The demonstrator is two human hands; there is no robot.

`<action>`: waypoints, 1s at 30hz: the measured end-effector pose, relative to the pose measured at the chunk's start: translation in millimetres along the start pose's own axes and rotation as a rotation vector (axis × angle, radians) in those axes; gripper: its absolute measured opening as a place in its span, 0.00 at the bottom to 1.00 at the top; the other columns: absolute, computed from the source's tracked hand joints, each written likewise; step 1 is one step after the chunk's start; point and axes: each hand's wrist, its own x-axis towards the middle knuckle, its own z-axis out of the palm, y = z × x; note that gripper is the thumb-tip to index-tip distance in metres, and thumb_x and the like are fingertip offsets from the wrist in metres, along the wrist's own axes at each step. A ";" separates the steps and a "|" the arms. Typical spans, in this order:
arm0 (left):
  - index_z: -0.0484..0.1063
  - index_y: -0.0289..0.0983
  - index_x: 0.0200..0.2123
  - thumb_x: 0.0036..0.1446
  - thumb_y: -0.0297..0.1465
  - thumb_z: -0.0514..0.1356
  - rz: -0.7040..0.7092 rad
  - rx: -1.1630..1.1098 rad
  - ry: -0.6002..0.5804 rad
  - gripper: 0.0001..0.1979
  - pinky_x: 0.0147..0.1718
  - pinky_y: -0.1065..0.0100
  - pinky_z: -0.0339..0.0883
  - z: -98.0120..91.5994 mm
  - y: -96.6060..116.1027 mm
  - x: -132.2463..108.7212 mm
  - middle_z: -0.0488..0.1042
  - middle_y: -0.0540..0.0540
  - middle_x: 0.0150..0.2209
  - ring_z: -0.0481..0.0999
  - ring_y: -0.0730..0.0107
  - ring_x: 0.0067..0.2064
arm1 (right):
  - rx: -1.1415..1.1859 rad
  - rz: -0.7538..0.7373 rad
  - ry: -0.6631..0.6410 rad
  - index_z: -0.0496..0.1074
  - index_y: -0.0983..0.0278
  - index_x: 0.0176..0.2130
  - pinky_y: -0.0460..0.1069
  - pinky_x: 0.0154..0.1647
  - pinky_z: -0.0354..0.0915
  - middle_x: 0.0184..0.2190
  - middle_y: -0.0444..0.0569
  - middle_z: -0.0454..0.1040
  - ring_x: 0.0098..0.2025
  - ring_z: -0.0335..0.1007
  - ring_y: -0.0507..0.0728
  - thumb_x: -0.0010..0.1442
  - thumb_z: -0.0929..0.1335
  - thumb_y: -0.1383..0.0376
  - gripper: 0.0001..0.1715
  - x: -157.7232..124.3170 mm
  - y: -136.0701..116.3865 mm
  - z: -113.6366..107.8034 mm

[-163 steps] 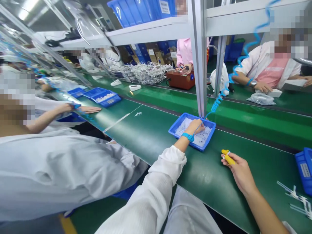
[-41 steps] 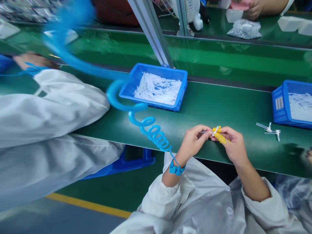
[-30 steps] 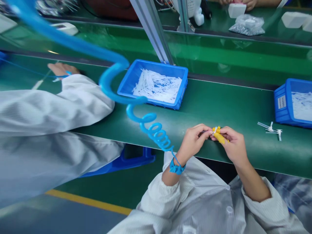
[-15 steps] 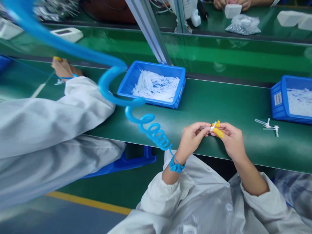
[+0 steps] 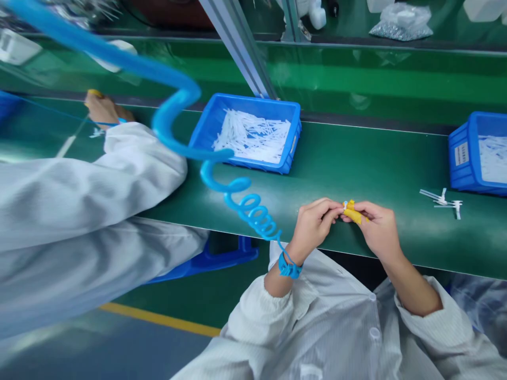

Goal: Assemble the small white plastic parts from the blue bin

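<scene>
Green bench (image 5: pixel 368 163) spreads under and beyond both hands. White coat (image 5: pixel 336 316) on the wearer, below the hands; a co-worker's pale sleeve (image 5: pixel 79 184) well off to the left of them, that person's hand (image 5: pixel 102 110) farther out at its end. Blue coiled cord (image 5: pixel 161 124) runs from far upper left of the hands down to the left wrist. Metal post (image 5: pixel 241 50) stands past the hands, up and left. Blue bin (image 5: pixel 288 157) of thin white strips sits beyond the left hand, a bit leftward; second bin (image 5: pixel 460 173), labelled and cut by the frame edge, to the right of and beyond the right hand, also with white strips in it. Left hand (image 5: pixel 316 221): fingers drawn in narrow, tips pinching a small piece. Right hand (image 5: pixel 378 227): thumb and finger likewise close together on that piece, fingertips of the two hands meeting. Clear plastic bag (image 5: pixel 402 22) far beyond the right hand. Loose white pieces (image 5: pixel 442 199) on the bench, right of the right hand. Blue wrist strap (image 5: pixel 290 267) just below the left hand. Yellow finger covers (image 5: pixel 354 216) on the right hand's thumb and finger. Small white piece (image 5: pixel 345 205) between both hands' fingertips, mostly hidden, exact shape unclear.
</scene>
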 end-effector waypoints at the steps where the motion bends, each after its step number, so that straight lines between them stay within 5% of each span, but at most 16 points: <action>1: 0.83 0.40 0.39 0.71 0.38 0.63 -0.005 -0.014 -0.003 0.11 0.35 0.71 0.75 0.0 -0.1 0.4 0.84 0.48 0.37 0.79 0.74 0.30 | 0.010 0.001 0.004 0.86 0.59 0.37 0.54 0.42 0.81 0.34 0.48 0.84 0.35 0.84 0.60 0.58 0.81 0.53 0.13 0.7 -0.2 -0.2; 7: 0.82 0.37 0.46 0.67 0.39 0.67 -0.154 -0.257 -0.025 0.12 0.40 0.68 0.80 2.1 2.8 1.8 0.85 0.44 0.41 0.84 0.69 0.36 | 0.159 0.032 -0.005 0.86 0.59 0.40 0.54 0.43 0.82 0.37 0.49 0.85 0.37 0.84 0.59 0.53 0.84 0.50 0.21 6.1 -3.6 -0.5; 15: 0.80 0.35 0.42 0.61 0.42 0.72 -0.269 -0.379 -0.041 0.16 0.43 0.65 0.82 0.7 5.6 2.8 0.84 0.44 0.39 0.85 0.66 0.39 | 0.164 0.050 0.011 0.86 0.60 0.42 0.55 0.45 0.82 0.39 0.50 0.85 0.37 0.82 0.58 0.53 0.83 0.49 0.23 6.1 2.7 -2.0; 30: 0.84 0.35 0.38 0.63 0.37 0.71 -0.294 -0.357 -0.065 0.10 0.40 0.66 0.82 -2.5 3.3 5.8 0.86 0.44 0.34 0.85 0.67 0.35 | 0.093 0.025 -0.005 0.84 0.60 0.42 0.53 0.41 0.80 0.36 0.49 0.84 0.35 0.81 0.58 0.59 0.80 0.49 0.19 -0.1 -1.1 3.6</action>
